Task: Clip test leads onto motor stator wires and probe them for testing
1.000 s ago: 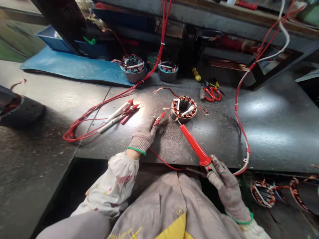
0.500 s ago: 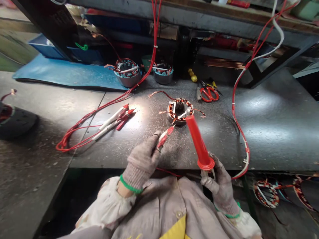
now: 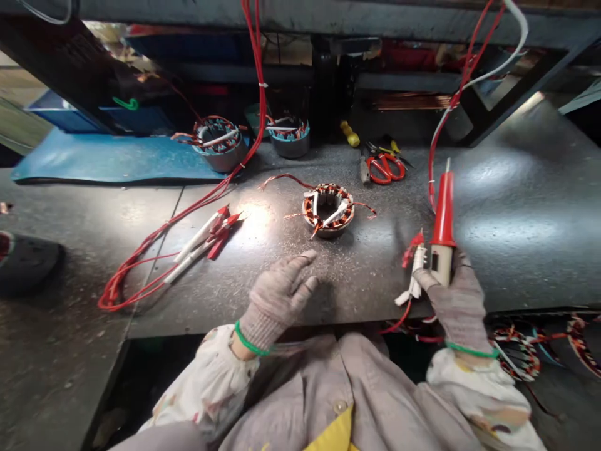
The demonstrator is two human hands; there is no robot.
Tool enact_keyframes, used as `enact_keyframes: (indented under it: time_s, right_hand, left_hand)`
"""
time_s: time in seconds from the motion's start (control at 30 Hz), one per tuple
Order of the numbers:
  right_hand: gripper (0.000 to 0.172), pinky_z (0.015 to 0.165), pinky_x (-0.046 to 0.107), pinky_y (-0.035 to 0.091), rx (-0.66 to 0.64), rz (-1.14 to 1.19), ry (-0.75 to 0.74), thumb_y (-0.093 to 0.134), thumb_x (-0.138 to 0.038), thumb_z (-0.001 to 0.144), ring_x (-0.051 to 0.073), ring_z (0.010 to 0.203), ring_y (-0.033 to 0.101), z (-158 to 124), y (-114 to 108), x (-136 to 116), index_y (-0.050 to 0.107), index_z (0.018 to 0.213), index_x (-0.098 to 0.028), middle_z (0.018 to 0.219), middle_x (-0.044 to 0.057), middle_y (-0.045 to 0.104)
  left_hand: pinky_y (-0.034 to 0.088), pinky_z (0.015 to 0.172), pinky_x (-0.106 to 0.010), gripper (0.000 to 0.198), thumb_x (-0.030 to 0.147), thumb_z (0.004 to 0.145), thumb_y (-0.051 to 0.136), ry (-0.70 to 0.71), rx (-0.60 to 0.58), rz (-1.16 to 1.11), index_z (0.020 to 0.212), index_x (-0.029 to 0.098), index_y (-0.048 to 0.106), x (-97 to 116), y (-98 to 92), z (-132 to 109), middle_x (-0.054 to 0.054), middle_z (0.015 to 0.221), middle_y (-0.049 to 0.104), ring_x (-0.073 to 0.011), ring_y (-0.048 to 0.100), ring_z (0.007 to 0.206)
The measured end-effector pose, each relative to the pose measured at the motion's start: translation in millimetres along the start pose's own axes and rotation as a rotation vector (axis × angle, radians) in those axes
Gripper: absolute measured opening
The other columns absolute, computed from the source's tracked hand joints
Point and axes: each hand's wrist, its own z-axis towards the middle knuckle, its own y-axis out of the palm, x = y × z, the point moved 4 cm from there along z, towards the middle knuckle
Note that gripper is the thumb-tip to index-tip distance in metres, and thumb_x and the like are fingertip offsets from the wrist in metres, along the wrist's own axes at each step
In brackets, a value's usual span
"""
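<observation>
My left hand (image 3: 282,291), gloved, is open with its fingers apart over the bench and holds nothing. Just beyond its fingertips sits a motor stator (image 3: 329,232) with copper windings, white sleeves and loose wire ends. My right hand (image 3: 457,297), also gloved, is wrapped round a test probe (image 3: 443,213) with a red cone, a pale handle and a metal tip pointing up and away. Against my right thumb is a red-and-white clip lead (image 3: 416,269); whether the thumb holds it or only touches it, I cannot tell.
More clip leads (image 3: 206,241) lie at left on their red cables (image 3: 141,250). Two stators, one of them (image 3: 220,153) on a blue mat (image 3: 117,160), stand behind. Red-handled scissors (image 3: 387,169) and a yellow-handled tool (image 3: 349,133) lie farther back. Other wound stators (image 3: 519,354) are at lower right.
The red-and-white clip lead has left my left hand, which has opened, and is now beside my right hand. My right hand has moved right with the test probe.
</observation>
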Motion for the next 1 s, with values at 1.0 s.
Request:
enact_keyframes:
  time_s: [1.0]
  right_hand:
    - [0.046,0.107,0.047,0.04,-0.273,-0.41,-0.272,0.048,-0.035,0.099,0.033,0.128,0.055,188,140,-154,0.062,0.133,-0.007,0.135,0.02,0.061]
  left_hand:
    - [0.055,0.08,-0.03,0.067,0.063,0.07,0.078,-0.426,0.304,-0.585,0.117,0.017,0.065,-61,-25.5,19,-0.008,0.108,0.073,-0.0223,0.068,0.094]
